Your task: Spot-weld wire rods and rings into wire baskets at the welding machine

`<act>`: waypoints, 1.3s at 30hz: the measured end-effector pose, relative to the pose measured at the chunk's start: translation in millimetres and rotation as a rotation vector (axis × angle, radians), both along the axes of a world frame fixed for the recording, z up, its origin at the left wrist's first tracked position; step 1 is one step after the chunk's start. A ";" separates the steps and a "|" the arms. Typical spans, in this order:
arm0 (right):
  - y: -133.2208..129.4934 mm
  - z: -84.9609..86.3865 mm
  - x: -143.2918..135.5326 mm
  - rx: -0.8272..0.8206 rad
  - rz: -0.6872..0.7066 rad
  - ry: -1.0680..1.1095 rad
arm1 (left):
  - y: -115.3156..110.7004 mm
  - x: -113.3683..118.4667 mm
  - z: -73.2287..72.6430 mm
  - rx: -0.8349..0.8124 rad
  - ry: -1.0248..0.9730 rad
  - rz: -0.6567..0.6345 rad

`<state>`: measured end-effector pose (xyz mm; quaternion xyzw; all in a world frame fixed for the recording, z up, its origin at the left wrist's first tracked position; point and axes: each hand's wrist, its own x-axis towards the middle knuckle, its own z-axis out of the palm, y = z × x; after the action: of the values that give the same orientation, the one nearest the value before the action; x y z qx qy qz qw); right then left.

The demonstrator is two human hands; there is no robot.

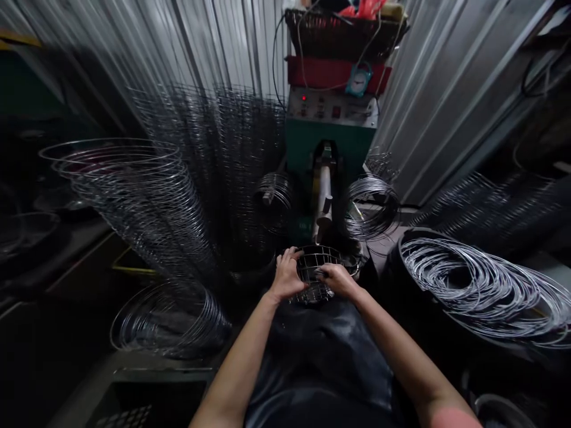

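The left hand (288, 276) grips the left side of the wire basket (316, 260), and the right hand (338, 279) is curled closed at its right side.

Forward passage is obstructed by the rod (325, 185), flanked by the left coil (280, 185) and right coil (369, 189) with narrow clearance at each side; farther outboard, the leaning stack (149, 196) and the tub (399, 264) limit lateral travel.

A teal clock (358, 81) shows below a dark basket (343, 37), near a ribbed wall (223, 44).
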<state>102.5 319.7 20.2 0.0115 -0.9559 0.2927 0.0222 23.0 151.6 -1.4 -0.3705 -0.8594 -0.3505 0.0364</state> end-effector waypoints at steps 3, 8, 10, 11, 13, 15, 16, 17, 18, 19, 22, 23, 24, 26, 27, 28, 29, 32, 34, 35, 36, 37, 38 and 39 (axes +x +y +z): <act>9.2 -7.3 4.6 -0.068 0.103 0.059 | 3.6 -5.3 2.0 0.005 -0.011 -0.036; 22.0 -13.8 11.0 -0.101 0.179 0.127 | 9.9 -9.0 1.6 0.001 -0.042 -0.078; 23.1 -16.3 10.5 -0.094 0.170 0.144 | 12.5 -10.4 1.0 0.004 -0.050 -0.080; 23.0 -17.3 10.0 -0.092 0.169 0.151 | 13.4 -11.1 0.7 0.007 -0.049 -0.081; 22.1 -18.4 9.6 -0.086 0.176 0.167 | 14.5 -12.6 -0.1 0.010 -0.049 -0.086; 20.6 -18.8 10.3 -0.071 0.178 0.182 | 14.2 -13.5 -1.5 0.008 -0.048 -0.090; 19.8 -19.0 11.1 -0.062 0.177 0.189 | 13.8 -13.8 -2.5 0.009 -0.044 -0.092; 19.0 -19.2 11.9 -0.053 0.176 0.195 | 13.1 -14.1 -3.7 0.015 -0.037 -0.095; 18.3 -19.5 12.8 -0.047 0.175 0.202 | 12.5 -14.3 -5.0 0.026 -0.027 -0.100; 17.6 -19.7 13.3 -0.042 0.175 0.209 | 11.9 -14.7 -6.4 0.039 -0.018 -0.105; 16.6 -19.2 12.0 -0.032 0.171 0.220 | 11.7 -18.0 -10.2 0.064 -0.018 -0.115; 16.8 -18.5 10.2 -0.029 0.166 0.218 | 12.3 -20.1 -11.0 0.066 -0.027 -0.115; 17.4 -17.5 7.8 -0.026 0.158 0.215 | 13.3 -22.8 -11.6 0.069 -0.036 -0.115; 19.5 -14.8 1.3 -0.020 0.146 0.215 | 16.1 -29.4 -12.4 0.082 -0.049 -0.118; 20.8 -13.3 -2.3 -0.014 0.144 0.215 | 17.8 -33.1 -12.9 0.093 -0.052 -0.117; 22.0 -11.8 -5.7 -0.006 0.144 0.214 | 19.6 -36.7 -13.5 0.106 -0.055 -0.116; 23.1 -10.6 -8.8 0.001 0.147 0.211 | 21.4 -40.0 -14.3 0.119 -0.058 -0.115; 24.4 -9.8 -13.6 0.004 0.144 0.214 | 25.9 -45.6 -17.5 0.158 -0.072 -0.130; 24.1 -12.0 -12.8 -0.007 0.126 0.235 | 27.8 -44.6 -18.5 0.166 -0.074 -0.131; 23.8 -13.6 -11.6 -0.012 0.116 0.246 | 28.2 -43.0 -18.3 0.163 -0.072 -0.117; 23.6 -15.3 -10.2 -0.013 0.105 0.254 | 28.4 -41.0 -17.5 0.154 -0.068 -0.098; 23.4 -16.7 -8.9 -0.012 0.095 0.256 | 28.4 -38.9 -16.2 0.142 -0.061 -0.077; 23.2 -17.7 -8.0 -0.010 0.088 0.255 | 28.1 -37.3 -14.4 0.128 -0.052 -0.060; 23.0 -18.1 -7.6 -0.006 0.080 0.251 | 27.7 -36.2 -12.4 0.115 -0.042 -0.049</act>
<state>94.9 342.7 2.1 0.0861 -0.9436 0.2923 0.1297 -13.2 179.4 -13.8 -0.3812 -0.8291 -0.4078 0.0309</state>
